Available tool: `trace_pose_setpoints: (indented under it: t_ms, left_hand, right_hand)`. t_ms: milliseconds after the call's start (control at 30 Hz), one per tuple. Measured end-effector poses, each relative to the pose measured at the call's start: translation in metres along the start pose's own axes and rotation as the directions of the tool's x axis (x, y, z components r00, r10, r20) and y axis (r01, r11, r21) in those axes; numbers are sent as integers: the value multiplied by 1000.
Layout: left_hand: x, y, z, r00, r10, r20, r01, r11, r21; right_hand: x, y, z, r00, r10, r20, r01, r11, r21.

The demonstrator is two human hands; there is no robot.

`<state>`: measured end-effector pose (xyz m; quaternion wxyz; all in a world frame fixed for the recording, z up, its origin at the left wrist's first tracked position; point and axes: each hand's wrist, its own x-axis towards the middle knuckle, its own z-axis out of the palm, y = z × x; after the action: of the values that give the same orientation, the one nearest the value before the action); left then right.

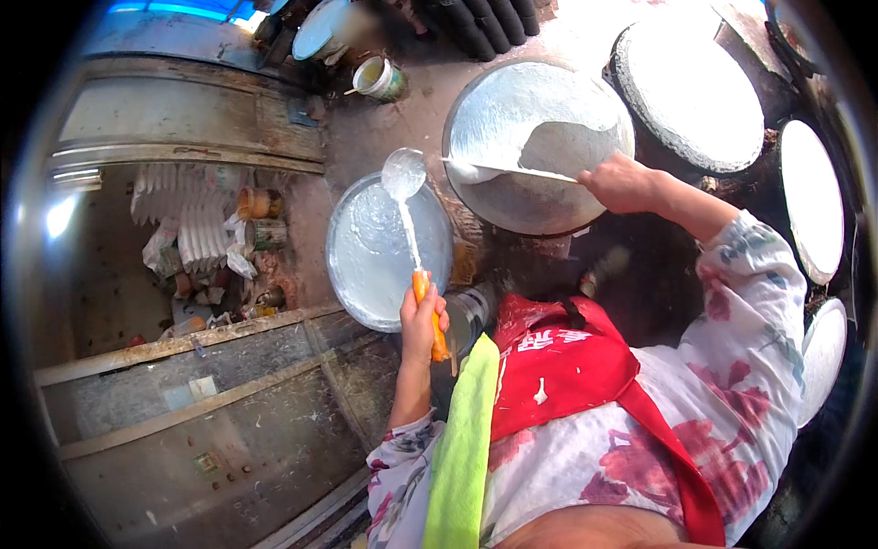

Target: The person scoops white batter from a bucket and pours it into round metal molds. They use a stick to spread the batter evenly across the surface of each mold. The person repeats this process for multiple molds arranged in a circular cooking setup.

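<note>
My left hand (420, 316) is closed around the orange handle of a ladle (403, 175), whose batter-coated bowl is over the far edge of a round metal basin (331, 267). White batter (384, 274) fills much of that basin. In my right hand (621, 184) is a thin, flat spreading stick (518, 169), held across a large round griddle (549, 206). A white batter layer (507, 110) covers the griddle's far and left parts; a grey area stays uncovered in the middle and near part.
More round griddles with white surfaces (693, 96) curve along the right. A white bucket (381, 77) with a stick stands beyond the basin. Dark cylinders (480, 24) lie at the top. Wood-framed panels (206, 405) line the left, around bundled white packages (199, 226) and tins.
</note>
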<state>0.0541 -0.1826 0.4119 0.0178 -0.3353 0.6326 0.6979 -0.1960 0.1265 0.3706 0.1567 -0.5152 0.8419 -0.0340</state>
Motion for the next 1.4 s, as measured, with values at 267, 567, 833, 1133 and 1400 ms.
trace_pose_setpoints:
  t_ms: [267, 567, 833, 1133, 1400]
  left_hand:
    - [5, -51, -25, 945, 193, 265, -316, 753, 578]
    - [-5, -33, -30, 937, 110, 331, -212, 934, 288]
    - [-1, 3, -81, 921, 229, 316, -186, 969, -161]
    - [-5, -6, -122, 928, 205, 310, -149, 970, -194]
    - [5, 7, -108, 897, 164, 410, -70, 969, -236]
  right_hand:
    - [-123, -55, 28, 968, 212, -132, -195, 972, 133]
    - [-163, -182, 120, 680, 681, -273, -519, 710, 477]
    - [58, -252, 105, 607, 747, -271, -378, 571, 729]
    - [-3, -261, 135, 320, 945, -75, -450, 221, 865]
    - [-4, -247, 118, 417, 902, -115, -594, 366, 717]
